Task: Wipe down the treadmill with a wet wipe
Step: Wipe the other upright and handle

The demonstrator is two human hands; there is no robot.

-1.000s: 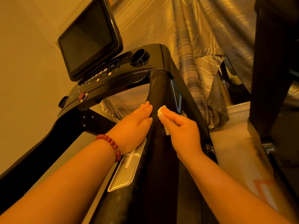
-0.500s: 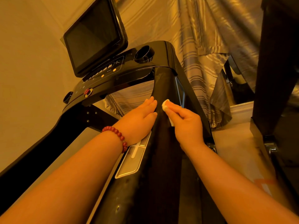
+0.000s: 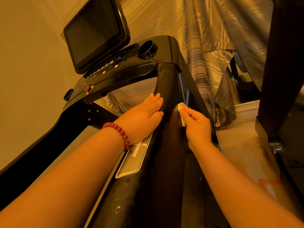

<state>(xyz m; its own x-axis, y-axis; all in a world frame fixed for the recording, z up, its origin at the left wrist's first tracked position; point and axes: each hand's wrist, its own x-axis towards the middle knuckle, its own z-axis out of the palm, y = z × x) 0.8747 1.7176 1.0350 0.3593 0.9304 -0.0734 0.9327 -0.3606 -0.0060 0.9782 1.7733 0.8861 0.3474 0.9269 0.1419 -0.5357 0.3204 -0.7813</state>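
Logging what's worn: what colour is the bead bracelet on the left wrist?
The bracelet is dark red, clearest in the head view.

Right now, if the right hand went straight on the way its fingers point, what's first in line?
The right hand and wet wipe would probably meet only more black handrail, then the console joint above; depth unclear.

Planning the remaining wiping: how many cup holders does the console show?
2. One cup holder sits right of the screen; the other cup holder lies at the left end of the console.
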